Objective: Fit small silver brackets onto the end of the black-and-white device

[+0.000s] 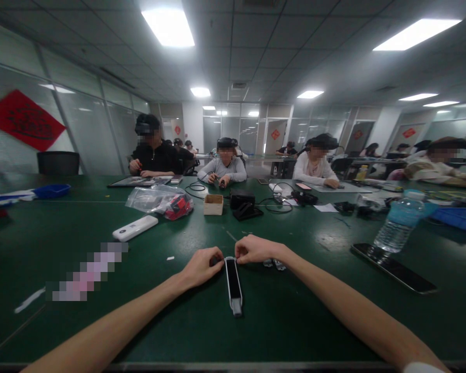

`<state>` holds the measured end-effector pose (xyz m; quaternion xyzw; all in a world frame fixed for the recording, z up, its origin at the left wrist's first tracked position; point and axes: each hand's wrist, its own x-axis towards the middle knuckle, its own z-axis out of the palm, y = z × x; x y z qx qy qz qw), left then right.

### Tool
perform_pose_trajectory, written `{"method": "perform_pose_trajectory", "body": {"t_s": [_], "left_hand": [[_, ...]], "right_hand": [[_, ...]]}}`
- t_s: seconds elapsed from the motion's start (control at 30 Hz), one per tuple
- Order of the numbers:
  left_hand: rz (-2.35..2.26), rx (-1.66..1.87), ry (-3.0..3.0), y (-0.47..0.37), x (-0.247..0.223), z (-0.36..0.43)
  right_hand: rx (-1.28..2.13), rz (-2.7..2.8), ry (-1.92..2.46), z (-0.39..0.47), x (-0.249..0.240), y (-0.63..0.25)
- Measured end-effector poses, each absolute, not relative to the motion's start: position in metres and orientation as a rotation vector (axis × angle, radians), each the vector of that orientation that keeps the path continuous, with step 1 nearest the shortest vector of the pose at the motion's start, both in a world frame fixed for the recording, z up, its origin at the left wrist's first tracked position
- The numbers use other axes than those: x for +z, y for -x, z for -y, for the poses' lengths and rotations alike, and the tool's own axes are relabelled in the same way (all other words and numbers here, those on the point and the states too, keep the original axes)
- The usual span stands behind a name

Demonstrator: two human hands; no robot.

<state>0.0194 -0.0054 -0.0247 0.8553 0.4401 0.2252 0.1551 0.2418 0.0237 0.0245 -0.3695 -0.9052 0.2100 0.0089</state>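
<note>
A slim, pen-like device (234, 282) lies on the green table, with a black face, a white rim and a grey tip pointing towards me. My left hand (204, 265) is closed, its thumb and fingers pinched at the left corner of the device's far end. From the other side, my right hand (256, 249) pinches the right corner of that same end. Whatever small part may be between the fingertips is hidden. Beside my right wrist, partly covered by it, are small shiny silvery pieces (275, 264).
Right of my arms, a water bottle (399, 223) stands by a black phone (394, 267). A white oblong device (135, 228), a clear plastic bag (159, 202), a small box (213, 204) and a black stand (244, 204) lie beyond my hands. Several people sit across the table.
</note>
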Motion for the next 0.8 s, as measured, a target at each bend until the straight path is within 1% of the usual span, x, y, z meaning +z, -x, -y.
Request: {"method": "perform_pose_trajectory", "body": {"t_s": [0.6, 0.8], "left_hand": [[-1.22, 0.674, -2.452, -0.0183, -0.0256, 0.0044], [-1.217, 0.669, -2.445, -0.0188, -0.026, 0.0041]], "right_hand": [[0.816, 2.712, 1.07, -0.0202, 0.0229, -0.2397], [0.783, 2.716, 1.061, -0.0204, 0.0226, -0.2401]]}}
